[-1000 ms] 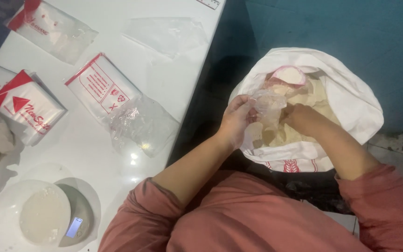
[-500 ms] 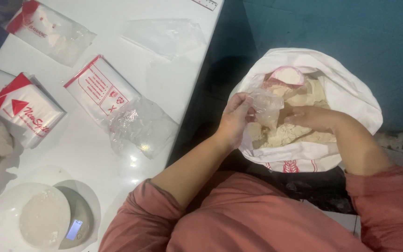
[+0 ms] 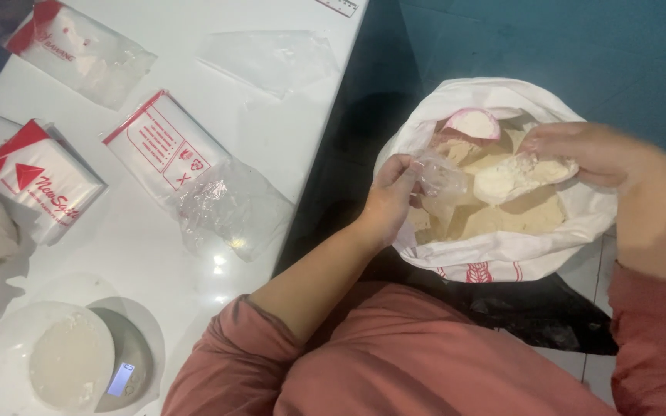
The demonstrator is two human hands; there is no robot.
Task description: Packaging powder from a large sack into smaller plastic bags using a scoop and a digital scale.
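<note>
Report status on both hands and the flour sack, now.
Left hand pinching small clear plastic bag open over white flour sack. Right hand holds a scoop of flour. Nothing blocking.

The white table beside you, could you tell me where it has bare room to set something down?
The white table is bare between the flat clear bag and the crumpled clear bag, and again between that bag and the scale. The left edge is crowded with packets.

Left hand [image 3: 388,202] pinching, forearm extended; right hand [image 3: 580,154] cupped, grip closed
</note>
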